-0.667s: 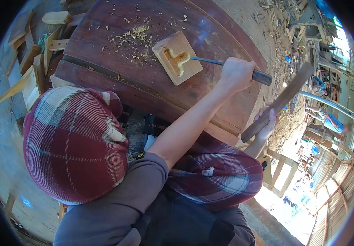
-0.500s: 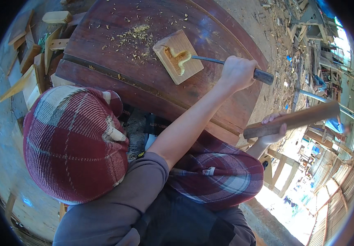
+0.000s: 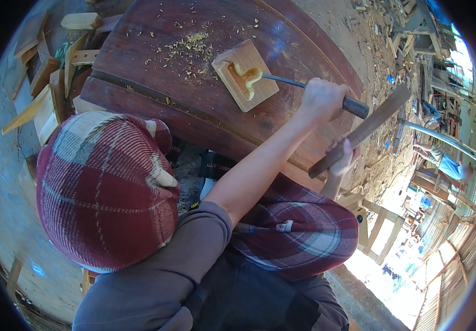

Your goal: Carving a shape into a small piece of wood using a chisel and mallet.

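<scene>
At the table (image 3: 307,47), the left hand (image 3: 324,98) grips a chisel (image 3: 355,107) pointing leftward, the right hand (image 3: 346,160) a diagonal club (image 3: 365,128).

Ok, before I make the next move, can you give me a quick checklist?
1. Left hand gripping chisel: ok.
2. Chisel tip at the edge of the groove: ok.
3. Chisel edge sharp: cannot tell, too small to see.
4. Right hand gripping stick: ok, stick apart from the chisel's handle.
5. Block fixed to table: not ok, no clamp shows.
6. Shavings cleared away: not ok, scattered beside the block.
</scene>
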`<state>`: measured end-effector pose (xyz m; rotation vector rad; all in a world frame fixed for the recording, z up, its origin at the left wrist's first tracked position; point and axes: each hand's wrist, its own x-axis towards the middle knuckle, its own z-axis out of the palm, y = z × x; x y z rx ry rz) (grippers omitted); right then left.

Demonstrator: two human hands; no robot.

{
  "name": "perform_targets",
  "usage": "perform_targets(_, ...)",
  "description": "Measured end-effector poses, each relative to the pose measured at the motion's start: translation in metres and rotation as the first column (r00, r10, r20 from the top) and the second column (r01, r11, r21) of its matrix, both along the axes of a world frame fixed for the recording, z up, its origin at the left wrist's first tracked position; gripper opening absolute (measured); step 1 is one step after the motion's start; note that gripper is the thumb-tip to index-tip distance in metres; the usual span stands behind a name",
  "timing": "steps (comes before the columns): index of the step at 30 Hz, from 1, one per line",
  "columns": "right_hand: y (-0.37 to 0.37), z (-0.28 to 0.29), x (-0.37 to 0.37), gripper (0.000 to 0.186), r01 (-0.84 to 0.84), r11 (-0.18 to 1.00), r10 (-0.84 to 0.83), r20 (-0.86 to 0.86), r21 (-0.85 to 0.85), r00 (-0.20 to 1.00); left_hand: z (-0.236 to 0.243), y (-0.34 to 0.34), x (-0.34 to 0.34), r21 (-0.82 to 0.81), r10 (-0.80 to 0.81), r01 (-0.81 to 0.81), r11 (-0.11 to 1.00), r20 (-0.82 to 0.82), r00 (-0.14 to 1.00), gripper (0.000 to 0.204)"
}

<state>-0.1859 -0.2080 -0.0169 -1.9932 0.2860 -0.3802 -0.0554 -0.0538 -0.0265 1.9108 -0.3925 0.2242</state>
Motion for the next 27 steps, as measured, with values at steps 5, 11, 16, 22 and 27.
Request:
perform_targets(5,0.023,0.033,0.008,0.031,-0.003,0.827,-0.117,0.177,0.562,0.977,-0.017,0.0,-0.002,0.077,-0.031,0.028,0.997,0.047,0.998,0.011)
perform_targets(11,0.024,0.034,0.002,0.032,0.138,0.965,-0.132,-0.043,0.224,0.99,-0.007,-0.006,0.001,0.017,-0.028,0.027,0.999,0.046,0.999,0.012)
perform_targets(16,0.016,0.051,0.0,0.034,-0.036,0.963,0.026,0.038,0.267,0.999,-0.012,-0.008,0.0,0.017,-0.01,0.009,1.0,0.04,0.999,0.011)
perform_targets(22,0.034,0.013,0.003,0.037,0.225,0.971,-0.208,-0.174,0.084,0.963,-0.017,0.0,0.009,0.016,0.036,-0.036,0.999,0.032,0.999,0.012)
perform_targets(27,0.026,0.032,0.006,0.041,0.133,0.912,-0.105,-0.092,0.388,0.99,-0.016,0.008,0.009,0.04,0.066,-0.068,0.997,0.043,0.997,0.013)
